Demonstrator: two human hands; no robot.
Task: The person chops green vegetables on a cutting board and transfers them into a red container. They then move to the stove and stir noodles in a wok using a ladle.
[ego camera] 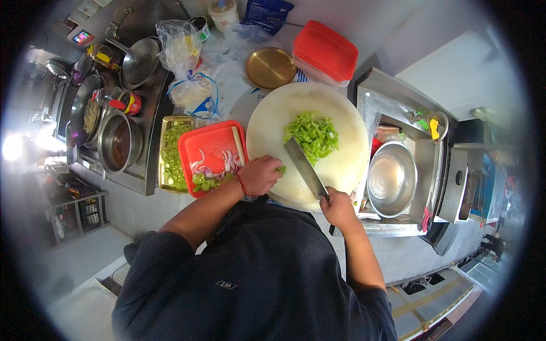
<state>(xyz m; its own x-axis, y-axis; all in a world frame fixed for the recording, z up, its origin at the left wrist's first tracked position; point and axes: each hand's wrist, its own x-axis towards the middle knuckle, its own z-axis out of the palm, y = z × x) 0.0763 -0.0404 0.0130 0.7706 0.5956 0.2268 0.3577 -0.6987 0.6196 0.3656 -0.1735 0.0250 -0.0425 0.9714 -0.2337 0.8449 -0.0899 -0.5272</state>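
My right hand (340,207) grips the handle of a cleaver (306,168), whose blade lies over a round white cutting board (268,115). Beside the blade tip is a pile of sliced green peppers (313,136). My left hand (262,174) is at the board's left edge, fingers curled on a small piece of green pepper (280,169). Left of it, a red plastic tray (187,147) holds sliced red onion (230,161), green pepper pieces (204,182) and a pale stick-like thing (237,140). My left forearm covers part of the tray.
A gold-coloured tray of sliced green peppers (174,160) adjoins the red tray. Behind the board are a round brass-coloured plate (271,68) and a red-lidded container (326,51). A sink with a metal basin (392,179) stands right; a wok (85,106) and metal pot (117,143) stand left.
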